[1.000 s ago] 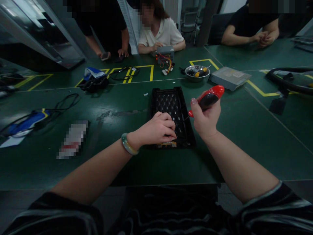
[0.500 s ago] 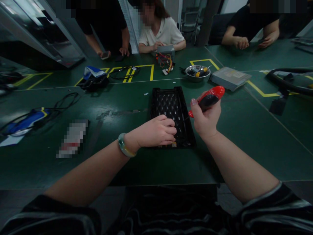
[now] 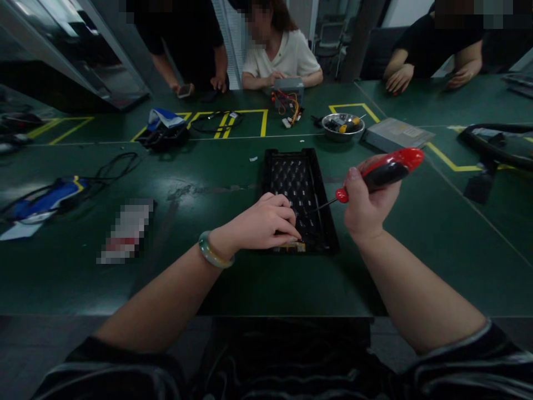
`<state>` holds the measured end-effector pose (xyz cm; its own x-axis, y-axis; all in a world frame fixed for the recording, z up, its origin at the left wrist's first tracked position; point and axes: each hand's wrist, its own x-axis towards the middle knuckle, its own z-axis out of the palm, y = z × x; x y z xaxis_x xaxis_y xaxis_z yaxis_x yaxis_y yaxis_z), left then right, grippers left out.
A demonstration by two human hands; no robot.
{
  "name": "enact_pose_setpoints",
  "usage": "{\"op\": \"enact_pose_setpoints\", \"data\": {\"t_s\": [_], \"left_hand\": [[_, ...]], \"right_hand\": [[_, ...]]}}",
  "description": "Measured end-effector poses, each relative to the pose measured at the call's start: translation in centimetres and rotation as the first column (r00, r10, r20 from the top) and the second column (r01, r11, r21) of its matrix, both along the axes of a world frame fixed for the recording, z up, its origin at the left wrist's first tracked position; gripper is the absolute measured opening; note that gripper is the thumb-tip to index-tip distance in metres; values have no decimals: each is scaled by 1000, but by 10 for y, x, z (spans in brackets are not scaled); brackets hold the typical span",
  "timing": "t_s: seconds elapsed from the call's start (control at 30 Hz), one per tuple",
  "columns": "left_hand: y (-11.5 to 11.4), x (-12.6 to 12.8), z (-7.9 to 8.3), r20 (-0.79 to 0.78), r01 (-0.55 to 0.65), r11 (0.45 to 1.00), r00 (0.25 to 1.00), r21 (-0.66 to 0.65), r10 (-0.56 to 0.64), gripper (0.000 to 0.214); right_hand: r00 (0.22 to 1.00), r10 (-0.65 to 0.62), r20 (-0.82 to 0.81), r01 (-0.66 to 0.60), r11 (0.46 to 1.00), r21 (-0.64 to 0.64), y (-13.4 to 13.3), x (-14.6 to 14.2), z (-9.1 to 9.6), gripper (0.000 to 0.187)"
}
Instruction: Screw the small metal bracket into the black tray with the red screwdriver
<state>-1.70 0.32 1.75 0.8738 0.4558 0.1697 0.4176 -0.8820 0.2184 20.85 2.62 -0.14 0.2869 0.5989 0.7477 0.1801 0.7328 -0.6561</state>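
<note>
A black plastic panel (image 3: 320, 178) with raised sides and a studded inner face lies on the green table in front of me. Over its near left part rests my left hand (image 3: 270, 223), fingers bent and pressed together at the tips. Whatever they pinch is hidden. Just below those fingertips, a tan-gold strip (image 3: 291, 246) shows along the panel's near edge. My right hand (image 3: 368, 208) is wrapped round the red and black handle of a screwdriver (image 3: 391, 168). Its thin shaft slants down leftward over the panel, the tip close to my left fingers.
Behind the panel stand a metal bowl (image 3: 343, 126) of small parts, a flat grey metal box (image 3: 397, 136) and a power supply (image 3: 288, 91) with coloured wires. Blue-handled items (image 3: 52, 197) and cables lie left, near a blurred-out object (image 3: 127, 230). Three people occupy the far side.
My right hand has moved right and tilted the screwdriver flatter, baring more of its shaft. My left fingers have shifted slightly toward the panel's near edge, uncovering more of the tan-gold strip.
</note>
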Motion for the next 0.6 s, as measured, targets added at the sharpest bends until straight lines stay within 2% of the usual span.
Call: {"op": "enact_pose_setpoints", "data": {"t_s": [0.1, 0.23, 0.4, 0.6], "left_hand": [[4, -4, 4, 28, -87, 995, 996, -40, 88, 19], [12, -9, 10, -8, -171, 981, 985, -95, 171, 16], [10, -3, 9, -1, -211, 968, 977, -139, 213, 16], [-3, 2, -6, 54, -247, 960, 965, -134, 256, 15]], "right_hand": [[997, -31, -67, 37, 995, 90, -9, -7, 12, 24], [1000, 22, 1, -22, 993, 118, -24, -17, 25, 25], [985, 139, 103, -145, 988, 50, -37, -22, 26, 20], [969, 201, 146, -200, 980, -23, -35, -21, 20, 16]]}}
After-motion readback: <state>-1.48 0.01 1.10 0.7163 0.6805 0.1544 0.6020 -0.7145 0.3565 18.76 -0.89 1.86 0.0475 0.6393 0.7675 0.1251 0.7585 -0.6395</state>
